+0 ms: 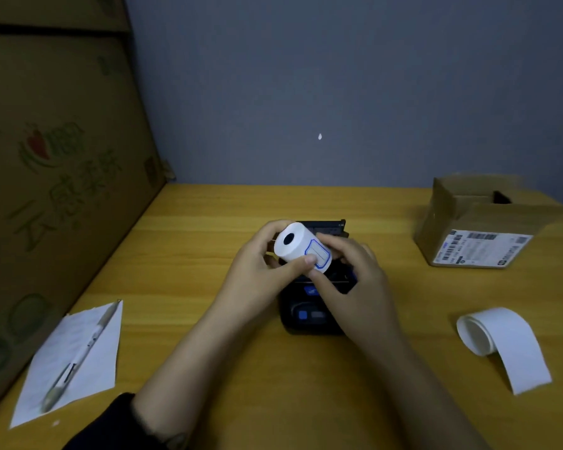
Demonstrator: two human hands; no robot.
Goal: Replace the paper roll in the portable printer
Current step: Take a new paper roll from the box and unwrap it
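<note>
A full white paper roll (294, 246) with a blue-edged sticker on its side is held just above the black portable printer (309, 315). My left hand (260, 267) grips the roll from the left, thumb on its lower edge. My right hand (351, 277) holds it from the right, fingertips at the sticker. The printer's lid (325, 226) stands open behind the roll; my hands hide its paper bay. A nearly spent roll (498, 339) with a loose white strip lies on the table at the right.
A small open cardboard box (475, 228) with shipping labels stands at the back right. A sheet of paper (69, 368) with a pen (78, 355) on it lies at the front left. Large cardboard cartons (52, 157) wall off the left side of the wooden table (208, 222).
</note>
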